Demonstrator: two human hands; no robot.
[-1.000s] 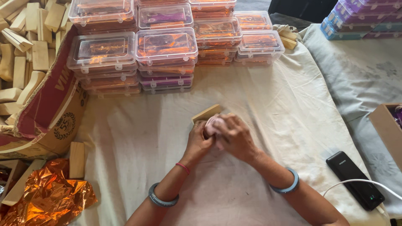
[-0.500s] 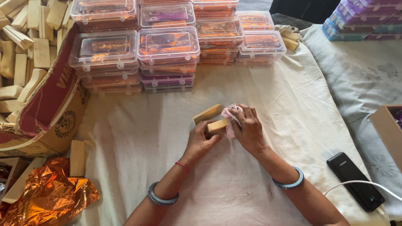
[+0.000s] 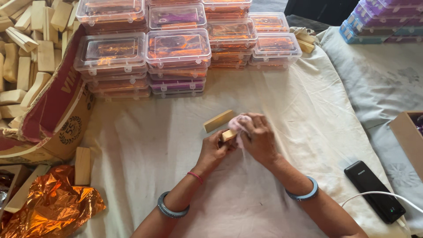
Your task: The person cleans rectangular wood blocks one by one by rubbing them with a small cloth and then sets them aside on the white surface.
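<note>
From my remote seat this reads as a small home packing workshop. I take the cream cloth (image 3: 145, 150) as my landmark: along its far edge stand stacks of clear plastic boxes (image 3: 178, 48) with orange and purple contents; off its left edge a torn cardboard carton (image 3: 53, 119) spills wooden blocks (image 3: 26, 57); at its near left corner lies crumpled orange foil (image 3: 53, 207); on its right edge rests a phone (image 3: 374, 191).
</note>
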